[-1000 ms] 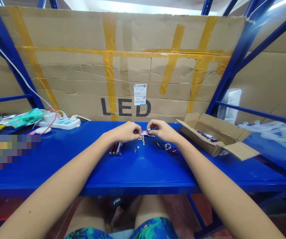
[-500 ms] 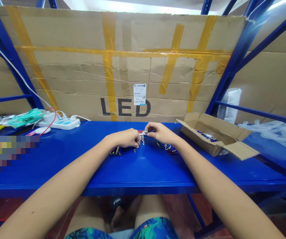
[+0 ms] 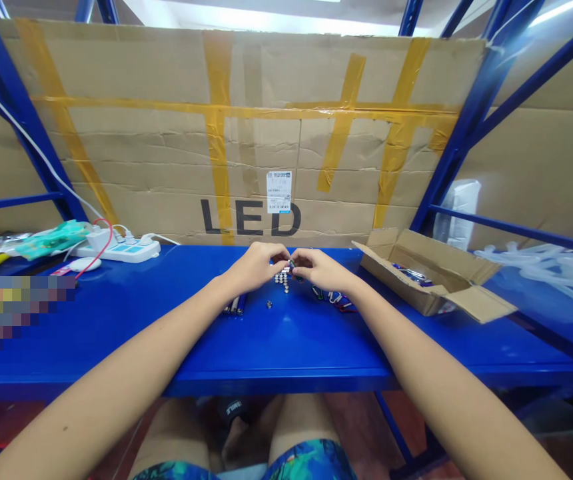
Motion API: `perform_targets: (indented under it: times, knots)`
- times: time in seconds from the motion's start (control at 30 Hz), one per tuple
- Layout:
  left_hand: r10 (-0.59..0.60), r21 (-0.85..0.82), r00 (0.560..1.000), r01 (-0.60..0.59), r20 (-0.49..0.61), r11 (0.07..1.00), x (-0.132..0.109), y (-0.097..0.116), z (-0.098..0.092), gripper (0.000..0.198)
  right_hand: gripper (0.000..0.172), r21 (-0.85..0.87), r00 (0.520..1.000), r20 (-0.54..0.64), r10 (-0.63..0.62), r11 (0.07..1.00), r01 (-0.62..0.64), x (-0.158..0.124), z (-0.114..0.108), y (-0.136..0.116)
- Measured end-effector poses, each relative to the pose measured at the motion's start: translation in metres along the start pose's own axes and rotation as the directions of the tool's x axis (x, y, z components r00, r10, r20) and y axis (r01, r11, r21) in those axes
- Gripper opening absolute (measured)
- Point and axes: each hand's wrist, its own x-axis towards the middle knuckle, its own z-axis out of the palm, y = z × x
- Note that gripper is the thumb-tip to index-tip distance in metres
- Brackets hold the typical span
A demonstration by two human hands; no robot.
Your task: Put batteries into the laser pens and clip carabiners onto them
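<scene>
My right hand (image 3: 315, 268) is closed in a pinch on a small shiny metal piece (image 3: 291, 265), too small to name closely. Right beside it, my left hand (image 3: 263, 261) has its fingers pinched at the same spot; what they grip is hidden. Just below the fingertips, several small silver metal parts (image 3: 281, 279) lie grouped on the blue table. A single metal part (image 3: 269, 304) sits apart, closer to me. Under my left wrist lie several slim dark and silver rods (image 3: 235, 306). Coloured carabiners (image 3: 335, 299) rest beside my right wrist.
On the right stands an open cardboard box (image 3: 424, 293) with small metal and blue items in it. A white power strip (image 3: 129, 250) with plugs and cables is at the back left, near a green plastic bag (image 3: 52, 239). A large cardboard sheet (image 3: 166, 167) closes off the back.
My left hand has moved up and away from near the single metal part to meet my right hand's fingertips. The grouped parts show more fully. My right hand stays nearly in place.
</scene>
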Motion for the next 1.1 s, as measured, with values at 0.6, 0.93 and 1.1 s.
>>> perform_targets:
  times: [0.6, 0.93, 1.1]
  knots:
    - [-0.183, 0.133, 0.728, 0.126, 0.661, 0.983, -0.010, 0.009, -0.021, 0.011, 0.012, 0.211, 0.996, 0.070, 0.046, 0.976, -0.060, 0.002, 0.001, -0.002]
    - [-0.229, -0.107, 0.973, 0.231, 0.033, 0.967, 0.003, -0.004, -0.016, 0.011, 0.016, 0.132, 0.995, 0.057, 0.080, 0.987, -0.087, 0.001, 0.000, -0.004]
    - [-0.235, -0.209, 0.970, 0.242, 0.061, 0.948, 0.003, 0.001, -0.009, 0.009, 0.018, 0.048, 0.996, 0.042, -0.075, 0.996, 0.073, -0.001, 0.002, -0.008]
